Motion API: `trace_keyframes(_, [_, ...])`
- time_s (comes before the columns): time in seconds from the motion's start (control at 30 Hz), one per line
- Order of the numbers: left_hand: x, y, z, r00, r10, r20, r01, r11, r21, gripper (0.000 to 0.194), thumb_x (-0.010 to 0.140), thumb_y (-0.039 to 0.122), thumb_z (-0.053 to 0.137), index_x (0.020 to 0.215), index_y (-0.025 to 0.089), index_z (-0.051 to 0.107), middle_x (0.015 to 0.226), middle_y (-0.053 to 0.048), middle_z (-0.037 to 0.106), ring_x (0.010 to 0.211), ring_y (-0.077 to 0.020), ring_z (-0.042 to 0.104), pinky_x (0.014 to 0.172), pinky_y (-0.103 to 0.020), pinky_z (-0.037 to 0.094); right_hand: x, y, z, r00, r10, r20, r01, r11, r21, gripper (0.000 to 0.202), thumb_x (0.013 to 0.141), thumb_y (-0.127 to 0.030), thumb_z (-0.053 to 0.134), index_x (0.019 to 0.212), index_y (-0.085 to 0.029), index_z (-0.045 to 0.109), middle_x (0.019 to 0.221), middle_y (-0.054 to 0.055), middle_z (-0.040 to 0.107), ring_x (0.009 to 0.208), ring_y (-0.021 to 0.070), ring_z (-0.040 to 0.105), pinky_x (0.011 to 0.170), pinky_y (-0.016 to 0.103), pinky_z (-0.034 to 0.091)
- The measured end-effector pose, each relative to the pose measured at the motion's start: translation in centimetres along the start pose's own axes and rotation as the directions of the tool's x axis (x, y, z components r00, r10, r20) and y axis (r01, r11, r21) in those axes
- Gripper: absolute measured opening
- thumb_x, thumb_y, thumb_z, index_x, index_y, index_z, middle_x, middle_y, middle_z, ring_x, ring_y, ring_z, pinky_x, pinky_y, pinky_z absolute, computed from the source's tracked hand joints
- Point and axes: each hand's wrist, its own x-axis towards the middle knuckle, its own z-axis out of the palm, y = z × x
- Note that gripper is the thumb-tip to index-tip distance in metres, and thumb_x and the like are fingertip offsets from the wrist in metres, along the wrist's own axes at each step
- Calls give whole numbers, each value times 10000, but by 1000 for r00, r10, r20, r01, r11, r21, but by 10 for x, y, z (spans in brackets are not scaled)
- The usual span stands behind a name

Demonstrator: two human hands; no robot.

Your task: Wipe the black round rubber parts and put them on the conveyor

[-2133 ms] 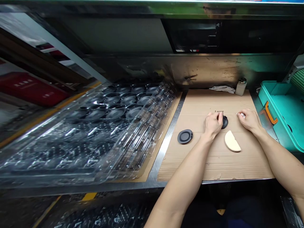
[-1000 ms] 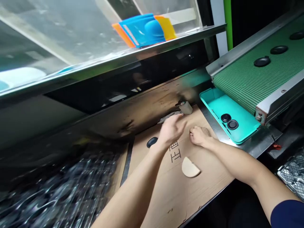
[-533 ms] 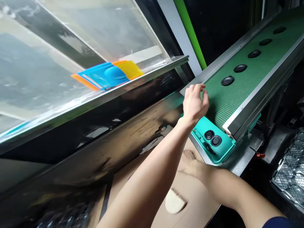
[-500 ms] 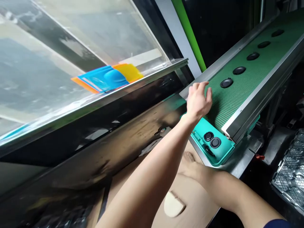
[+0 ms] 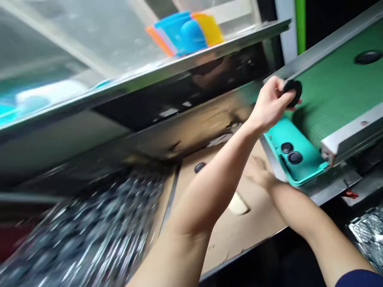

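Observation:
My left hand (image 5: 269, 103) is closed on a black round disc (image 5: 295, 85), thumb over its face, held at the near end of the green conveyor belt (image 5: 332, 99). My right hand (image 5: 256, 168) is low over the brown board (image 5: 230, 243), partly behind my left forearm; its fingers are hidden and blurred. Below my left hand, a teal bin (image 5: 308, 165) under the belt's end holds several black round parts (image 5: 295, 157). A cream-coloured block (image 5: 239, 204) lies on the board, partly covered by my left arm. Also on the board, a small black part (image 5: 199, 167) sits beside my forearm.
Another black disc (image 5: 368, 57) rides farther up the belt. Blurred clear trays of dark parts (image 5: 80, 227) fill the lower left. Blue and yellow packets (image 5: 185, 34) stand on the ledge above. A metal rail (image 5: 356, 127) edges the belt; another clear tray (image 5: 369, 229) is at right.
My left hand has closed on a black disc, having been apart from the discs before. The view has swung left and down, bringing the trays at lower left into sight.

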Motion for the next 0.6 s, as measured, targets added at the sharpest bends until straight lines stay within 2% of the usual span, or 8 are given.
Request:
trace_keyframes(0.13, [-119, -31, -126, 945, -247, -215, 177, 938, -299, 186, 854, 242, 697, 950, 190, 546, 878, -46, 704, 672, -137, 669, 544, -205, 474, 9, -6, 20, 1000, 11, -9, -12, 991, -135, 338, 1021, -265, 435, 1202, -196, 713, 1242, 138, 706, 1103, 281, 667, 916, 378, 511])
trace_keyframes(0.2, [-170, -55, -174, 853, -388, -348, 213, 869, -447, 90, 899, 249, 607, 926, 182, 555, 831, -52, 694, 588, -125, 620, 463, -201, 401, 12, -10, 13, 997, -41, -69, 23, 971, -236, 319, 1027, -290, 436, 1155, -194, 712, 1230, 142, 693, 1132, 286, 636, 909, 372, 486])
trace_keyframes(0.27, [-207, -78, -207, 771, -502, -391, 197, 772, -604, 174, 983, 336, 505, 942, 181, 572, 820, -60, 683, 581, -135, 612, 442, -209, 376, 7, -21, 2, 979, -102, -174, 42, 946, -322, 332, 1046, -348, 426, 1132, -181, 700, 1251, 163, 669, 1180, 300, 597, 922, 382, 460])
trace_keyframes(0.33, [-229, -94, -225, 742, -561, -367, 138, 664, -735, 417, 1044, 518, 375, 975, 174, 601, 813, -75, 670, 590, -148, 607, 456, -224, 393, -5, -37, -8, 974, -127, -187, 58, 941, -334, 377, 1049, -463, 438, 1107, -188, 690, 1213, 157, 679, 1124, 293, 615, 880, 374, 456])
trace_keyframes(0.4, [-239, -102, -234, 744, -568, -351, 70, 589, -805, 615, 1046, 637, 246, 1001, 162, 634, 795, -87, 656, 584, -153, 591, 467, -238, 402, -21, -55, -10, 987, -156, 40, 161, 947, -278, 437, 971, -624, 539, 1058, -223, 691, 1036, 101, 722, 933, 260, 661, 780, 348, 455])
trace_keyframes(0.47, [-242, -104, -238, 748, -567, -345, 32, 551, -834, 647, 1062, 600, 200, 1001, 151, 661, 788, -95, 656, 586, -153, 584, 476, -242, 401, -33, -66, -5, 920, -224, 322, 309, 919, -243, 524, 778, -680, 747, 1073, -250, 693, 918, 63, 731, 798, 250, 664, 704, 338, 438])
trace_keyframes(0.5, [-241, -104, -239, 752, -565, -339, 24, 538, -843, 617, 1073, 549, 208, 1001, 148, 672, 801, -99, 667, 602, -156, 596, 490, -245, 411, -37, -69, 0, 884, -255, 392, 365, 901, -236, 558, 704, -637, 818, 1092, -256, 693, 926, 64, 737, 781, 255, 666, 689, 340, 434])
trace_keyframes(0.6, [-236, -102, -240, 765, -564, -311, 29, 513, -858, 480, 1068, 418, 302, 1054, 145, 697, 939, -127, 726, 780, -203, 688, 618, -281, 502, -34, -67, 13, 883, -362, 298, 427, 883, -192, 466, 737, -457, 792, 1143, -253, 692, 1038, 90, 740, 863, 276, 679, 746, 358, 466])
